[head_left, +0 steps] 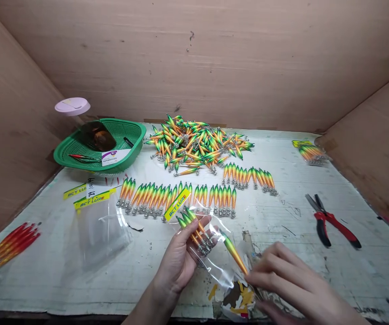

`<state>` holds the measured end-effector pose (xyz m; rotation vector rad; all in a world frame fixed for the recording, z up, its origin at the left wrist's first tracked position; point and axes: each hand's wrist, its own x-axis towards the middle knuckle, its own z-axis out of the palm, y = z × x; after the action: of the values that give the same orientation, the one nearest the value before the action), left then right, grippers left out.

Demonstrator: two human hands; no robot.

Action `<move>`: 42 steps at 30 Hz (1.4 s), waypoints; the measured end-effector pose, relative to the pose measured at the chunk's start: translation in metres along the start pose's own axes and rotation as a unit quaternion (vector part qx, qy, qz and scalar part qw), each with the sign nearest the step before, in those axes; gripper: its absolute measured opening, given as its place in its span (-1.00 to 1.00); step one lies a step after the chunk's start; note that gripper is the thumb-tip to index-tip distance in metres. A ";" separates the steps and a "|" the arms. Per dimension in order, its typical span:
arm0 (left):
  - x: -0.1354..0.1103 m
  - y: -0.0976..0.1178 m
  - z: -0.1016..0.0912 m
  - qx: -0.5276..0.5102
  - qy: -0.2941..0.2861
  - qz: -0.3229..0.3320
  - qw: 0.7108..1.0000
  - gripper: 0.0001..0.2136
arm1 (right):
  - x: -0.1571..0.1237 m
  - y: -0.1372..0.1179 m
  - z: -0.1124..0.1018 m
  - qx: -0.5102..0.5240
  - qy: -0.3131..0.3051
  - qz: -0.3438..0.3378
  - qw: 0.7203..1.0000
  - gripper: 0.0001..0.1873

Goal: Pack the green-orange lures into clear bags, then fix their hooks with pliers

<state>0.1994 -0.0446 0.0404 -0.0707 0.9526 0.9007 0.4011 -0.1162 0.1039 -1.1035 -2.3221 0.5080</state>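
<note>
My left hand [180,255] is closed around a clear plastic bag [218,267] with a yellow "BCT LURE" label [177,204]. Several green and orange fishing lures [194,230] lie inside that bag, under my thumb. Between the fingertips of my right hand [282,275] is a single green-to-orange lure [234,253], its green end pointing toward the bag's opening. Just beyond the bag, a row of matching lures [150,198] with metal hooks lies on the white table surface [265,221]. A shorter row [248,175] sits behind it to the right.
At the back is a large heap of lures [197,142]. A green basket [123,163] holding a lidded cup [101,135] stands left, near labelled empty bags [102,234] and red-orange lures [11,246]. Pliers [331,221] and a filled packet [311,152] lie right. Cardboard walls [194,63] enclose the table.
</note>
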 end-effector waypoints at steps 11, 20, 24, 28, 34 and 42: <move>-0.007 -0.004 -0.002 0.021 -0.039 0.002 0.999 -0.84 | 0.019 0.006 0.044 -0.180 0.162 -0.034 0.970 -0.80; -0.007 -0.007 -0.002 0.012 -0.055 -0.005 0.998 -0.83 | 0.025 0.007 0.061 -0.148 0.231 -0.005 0.962 -0.69; -0.008 -0.008 -0.003 0.007 -0.075 -0.017 0.997 -0.78 | 0.024 0.005 0.061 -0.145 0.261 0.008 0.954 -0.68; -0.008 -0.009 -0.004 -0.028 -0.094 -0.012 0.995 -0.70 | 0.023 0.003 0.052 -0.147 0.266 0.006 0.953 -0.61; -0.009 -0.007 -0.006 -0.037 -0.089 -0.024 0.995 -0.62 | 0.021 0.009 0.029 -0.048 0.239 0.040 0.969 -0.56; -0.009 -0.009 -0.002 -0.036 -0.055 -0.001 0.998 -0.74 | 0.019 0.012 0.042 -0.167 0.223 0.006 0.960 -0.59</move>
<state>0.2022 -0.0571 0.0424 -0.0831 0.8171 0.9284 0.3728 -0.0986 0.0695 -1.2330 -2.0363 -0.1344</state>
